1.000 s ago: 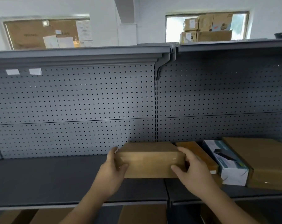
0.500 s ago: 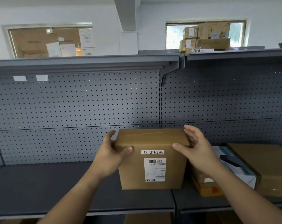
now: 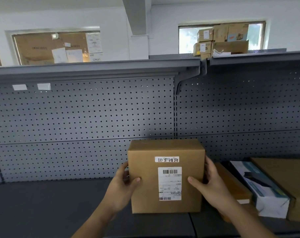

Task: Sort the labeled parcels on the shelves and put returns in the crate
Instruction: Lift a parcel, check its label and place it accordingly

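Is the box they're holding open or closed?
Closed: the cardboard box shows flat, unbroken faces, no flap lifted, gripped by the left hand and right hand.

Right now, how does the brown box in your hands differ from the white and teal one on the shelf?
The brown box is plain cardboard bearing labels; the white and teal box is a printed carton. The brown box sits in the grip of the left hand and right hand; the white and teal box lies untouched on the shelf. The brown box looks squarish, the white and teal box long and narrow. Both are closed.
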